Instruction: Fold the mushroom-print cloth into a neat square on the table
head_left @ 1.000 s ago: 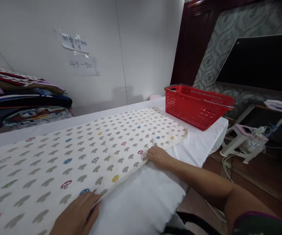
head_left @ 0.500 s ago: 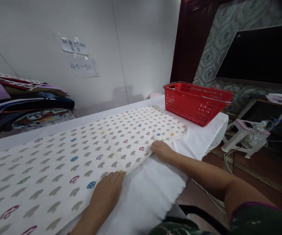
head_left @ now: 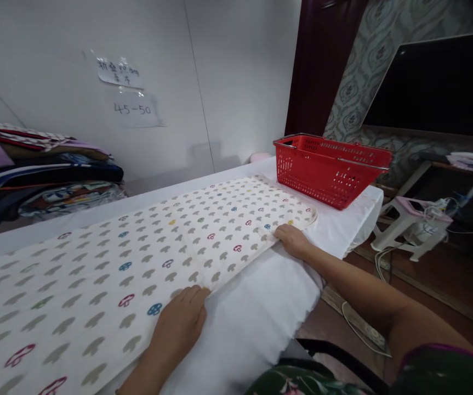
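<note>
A long cream cloth (head_left: pixel 187 230) printed with grey and coloured mushrooms lies folded over itself on a table draped in white (head_left: pixel 240 312). Its near edge runs beneath both hands. My left hand (head_left: pixel 181 318) rests over that edge, its fingers bent together and closed on the fabric; the thumb is mostly hidden. Farther right, close to the cloth's rounded corner, my right hand (head_left: pixel 292 240) pinches the same edge, and small creases show by its fingertips.
A red plastic basket (head_left: pixel 314 167) with metal handles stands at the table's far right. Several folded fabrics (head_left: pixel 51 170) are piled at the left against the wall. To the right are a white stool (head_left: pixel 409 225) with cables and a dark screen (head_left: pixel 437 88).
My right hand has slid rightward along the near edge toward the rounded corner. My left hand has stayed at nearly the same spot on the cloth. The view has shifted slightly.
</note>
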`<state>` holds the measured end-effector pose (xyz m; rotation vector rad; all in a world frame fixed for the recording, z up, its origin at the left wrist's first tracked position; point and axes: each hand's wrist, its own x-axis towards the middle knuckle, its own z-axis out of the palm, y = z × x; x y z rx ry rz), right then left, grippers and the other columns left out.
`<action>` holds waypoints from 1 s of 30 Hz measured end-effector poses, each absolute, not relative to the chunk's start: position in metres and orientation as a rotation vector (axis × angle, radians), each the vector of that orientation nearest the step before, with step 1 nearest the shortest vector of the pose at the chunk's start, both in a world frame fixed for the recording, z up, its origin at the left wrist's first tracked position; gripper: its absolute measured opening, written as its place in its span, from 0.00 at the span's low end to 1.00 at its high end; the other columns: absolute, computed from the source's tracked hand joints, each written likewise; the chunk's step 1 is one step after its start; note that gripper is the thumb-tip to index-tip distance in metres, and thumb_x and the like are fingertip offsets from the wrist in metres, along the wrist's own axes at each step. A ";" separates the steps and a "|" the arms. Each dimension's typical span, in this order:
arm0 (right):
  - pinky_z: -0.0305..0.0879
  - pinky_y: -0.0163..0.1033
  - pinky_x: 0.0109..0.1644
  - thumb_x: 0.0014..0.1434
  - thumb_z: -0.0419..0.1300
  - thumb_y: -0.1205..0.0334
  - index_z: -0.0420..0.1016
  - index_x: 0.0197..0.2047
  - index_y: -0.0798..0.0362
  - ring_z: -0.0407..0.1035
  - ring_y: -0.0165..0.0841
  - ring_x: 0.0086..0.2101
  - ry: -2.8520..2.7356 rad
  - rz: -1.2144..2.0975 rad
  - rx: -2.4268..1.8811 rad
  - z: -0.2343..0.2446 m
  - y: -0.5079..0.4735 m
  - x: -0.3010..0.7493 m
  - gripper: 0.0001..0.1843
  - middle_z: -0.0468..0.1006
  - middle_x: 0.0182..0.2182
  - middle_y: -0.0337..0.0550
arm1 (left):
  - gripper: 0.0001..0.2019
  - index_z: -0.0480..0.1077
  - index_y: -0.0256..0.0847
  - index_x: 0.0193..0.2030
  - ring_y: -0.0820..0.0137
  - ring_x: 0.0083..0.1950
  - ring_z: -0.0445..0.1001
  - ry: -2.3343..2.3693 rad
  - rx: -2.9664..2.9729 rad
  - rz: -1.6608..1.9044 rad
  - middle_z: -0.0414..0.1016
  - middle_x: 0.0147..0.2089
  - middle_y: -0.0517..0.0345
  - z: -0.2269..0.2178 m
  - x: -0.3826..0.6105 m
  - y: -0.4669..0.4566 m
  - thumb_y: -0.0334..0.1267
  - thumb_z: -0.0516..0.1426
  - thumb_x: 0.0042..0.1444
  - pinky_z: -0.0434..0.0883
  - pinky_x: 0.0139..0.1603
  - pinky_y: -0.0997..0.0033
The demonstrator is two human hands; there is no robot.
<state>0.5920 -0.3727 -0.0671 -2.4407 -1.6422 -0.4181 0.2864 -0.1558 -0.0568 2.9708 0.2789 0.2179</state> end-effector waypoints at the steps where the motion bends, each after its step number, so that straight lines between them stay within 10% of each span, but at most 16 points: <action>1: 0.55 0.38 0.39 0.55 0.48 0.76 0.70 0.30 0.55 0.62 0.35 0.34 -1.656 -0.407 -2.439 -0.065 -0.373 0.594 0.12 0.72 0.31 0.46 | 0.15 0.69 0.41 0.46 0.66 0.44 0.71 0.291 2.950 0.196 0.73 0.42 0.55 -0.055 0.286 -0.156 0.29 0.45 0.58 0.68 0.44 0.65; 17: 0.59 0.40 0.43 0.54 0.46 0.76 0.69 0.37 0.54 0.64 0.36 0.38 -1.656 -0.369 -2.349 -0.069 -0.386 0.595 0.14 0.73 0.36 0.47 | 0.14 0.66 0.42 0.52 0.64 0.46 0.70 0.307 3.019 0.274 0.71 0.48 0.52 -0.062 0.291 -0.162 0.35 0.47 0.61 0.67 0.44 0.64; 30: 0.65 0.40 0.46 0.57 0.52 0.70 0.71 0.37 0.51 0.68 0.34 0.41 -1.719 0.116 -1.901 -0.048 -0.365 0.562 0.09 0.75 0.39 0.43 | 0.17 0.71 0.43 0.36 0.70 0.39 0.70 0.486 2.730 0.025 0.70 0.37 0.58 -0.024 0.316 -0.165 0.46 0.44 0.63 0.63 0.35 0.72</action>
